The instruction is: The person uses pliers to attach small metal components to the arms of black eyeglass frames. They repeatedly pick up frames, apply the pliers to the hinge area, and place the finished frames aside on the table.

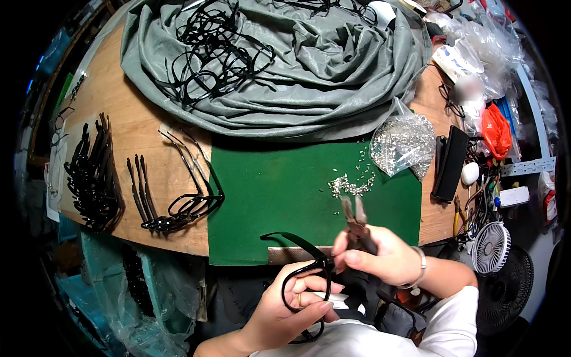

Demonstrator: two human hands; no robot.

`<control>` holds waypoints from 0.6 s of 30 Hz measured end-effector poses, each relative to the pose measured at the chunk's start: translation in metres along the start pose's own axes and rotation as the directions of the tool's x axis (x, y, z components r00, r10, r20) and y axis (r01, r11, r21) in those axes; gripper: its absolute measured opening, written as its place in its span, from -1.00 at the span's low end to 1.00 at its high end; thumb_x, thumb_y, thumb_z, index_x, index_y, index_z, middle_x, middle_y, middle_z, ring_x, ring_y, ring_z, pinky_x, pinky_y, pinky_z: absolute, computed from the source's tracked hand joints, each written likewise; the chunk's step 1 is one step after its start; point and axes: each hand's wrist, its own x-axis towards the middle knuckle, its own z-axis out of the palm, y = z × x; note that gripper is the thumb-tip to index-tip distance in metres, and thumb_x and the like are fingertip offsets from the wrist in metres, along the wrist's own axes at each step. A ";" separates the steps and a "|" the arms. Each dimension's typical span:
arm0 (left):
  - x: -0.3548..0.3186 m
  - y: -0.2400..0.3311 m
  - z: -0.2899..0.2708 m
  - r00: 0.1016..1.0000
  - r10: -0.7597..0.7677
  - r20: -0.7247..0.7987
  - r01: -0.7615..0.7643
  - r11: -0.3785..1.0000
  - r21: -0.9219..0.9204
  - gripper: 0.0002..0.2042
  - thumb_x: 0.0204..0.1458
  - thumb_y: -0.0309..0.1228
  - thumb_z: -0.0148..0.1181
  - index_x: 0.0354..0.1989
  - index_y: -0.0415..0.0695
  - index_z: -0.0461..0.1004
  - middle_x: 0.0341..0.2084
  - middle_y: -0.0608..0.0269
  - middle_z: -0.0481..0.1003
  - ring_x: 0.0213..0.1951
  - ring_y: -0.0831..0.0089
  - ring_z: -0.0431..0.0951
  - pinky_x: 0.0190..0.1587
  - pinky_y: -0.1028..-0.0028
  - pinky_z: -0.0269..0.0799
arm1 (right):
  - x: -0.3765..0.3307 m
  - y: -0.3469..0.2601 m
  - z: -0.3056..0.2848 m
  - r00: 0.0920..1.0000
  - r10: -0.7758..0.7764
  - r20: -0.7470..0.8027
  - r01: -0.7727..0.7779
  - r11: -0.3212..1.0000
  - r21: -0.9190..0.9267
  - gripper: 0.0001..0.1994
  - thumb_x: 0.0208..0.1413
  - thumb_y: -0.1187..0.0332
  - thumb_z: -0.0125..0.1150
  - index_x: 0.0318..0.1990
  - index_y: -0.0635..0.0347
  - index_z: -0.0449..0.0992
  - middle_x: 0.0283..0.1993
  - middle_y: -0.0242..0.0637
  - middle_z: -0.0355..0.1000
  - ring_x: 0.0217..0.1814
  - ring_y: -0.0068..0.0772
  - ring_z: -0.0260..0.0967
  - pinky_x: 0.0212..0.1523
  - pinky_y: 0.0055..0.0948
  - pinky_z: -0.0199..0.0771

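My left hand (291, 306) is closed around a black eyeglass frame (326, 267), fingers passing through a lens opening. One temple of the frame sticks out to the upper left over the green mat (267, 196). In my right hand (380, 256) is a pair of pliers (355, 223), gripped by the handles, jaws pointing away from me and slightly apart. Just beyond the jaws lies a loose pile of tiny silvery metal pieces (345, 185) on the mat. A clear plastic bag (401, 143) full of similar pieces rests behind it to the right.
Several black frames (92, 178) stand stacked at the left, with a smaller group (172, 220) beside the mat. More frames (220, 59) lie tangled on grey cloth (285, 113) at the back. To the right are a black case (449, 163), an orange bag (496, 131) and a small fan (491, 247).
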 end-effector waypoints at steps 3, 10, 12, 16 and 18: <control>-0.004 0.004 -0.007 0.997 -0.075 0.033 0.073 0.996 0.046 -0.49 -0.14 -0.77 -0.03 0.02 -0.22 0.01 -0.26 -0.04 0.37 -0.40 0.32 0.50 -0.30 0.49 0.43 | -0.013 -0.005 -0.021 0.988 0.057 0.141 0.017 0.881 -0.473 -0.73 0.07 0.22 -0.01 -0.26 0.29 0.33 -0.42 -0.30 0.34 -0.35 -0.52 0.29 -0.29 -0.56 0.28; -0.004 0.000 -0.009 0.992 -0.110 0.061 0.108 0.993 0.048 -0.59 -0.12 -0.78 -0.07 -0.02 -0.33 0.13 -0.24 0.01 0.38 -0.35 0.33 0.49 -0.29 0.49 0.43 | -0.010 -0.012 -0.016 0.916 0.228 0.331 0.012 0.808 -0.589 -0.57 0.09 0.08 -0.10 -0.17 0.37 0.28 -0.51 -0.12 0.33 -0.54 -0.31 0.34 -0.49 -0.40 0.31; -0.003 -0.001 -0.009 0.989 -0.119 0.086 0.115 0.992 0.054 -0.60 -0.09 -0.75 -0.07 -0.01 -0.32 0.12 -0.22 0.05 0.37 -0.34 0.38 0.48 -0.29 0.53 0.40 | -0.009 -0.014 -0.015 0.928 0.202 0.314 0.034 0.793 -0.609 -0.58 0.08 0.09 -0.09 -0.20 0.36 0.29 -0.56 -0.13 0.33 -0.55 -0.28 0.35 -0.49 -0.40 0.31; -0.004 -0.004 -0.011 0.987 -0.121 0.110 0.116 0.992 0.052 -0.61 -0.03 -0.69 -0.08 0.02 -0.27 0.10 -0.18 0.12 0.35 -0.33 0.47 0.47 -0.28 0.60 0.35 | -0.002 -0.021 -0.010 0.933 0.228 0.279 0.026 0.729 -0.684 -0.62 0.05 0.11 -0.05 -0.30 0.36 0.34 -0.63 -0.10 0.34 -0.56 -0.17 0.37 -0.50 -0.35 0.34; -0.005 -0.005 -0.010 0.991 -0.090 0.096 0.087 0.996 0.028 -0.60 -0.03 -0.69 -0.08 0.03 -0.25 0.09 -0.18 0.12 0.34 -0.34 0.47 0.47 -0.29 0.59 0.35 | -0.001 -0.015 -0.005 0.973 0.138 0.183 0.070 0.582 -0.810 -0.64 0.04 0.12 -0.02 -0.36 0.35 0.35 -0.64 -0.07 0.35 -0.54 -0.09 0.37 -0.49 -0.30 0.36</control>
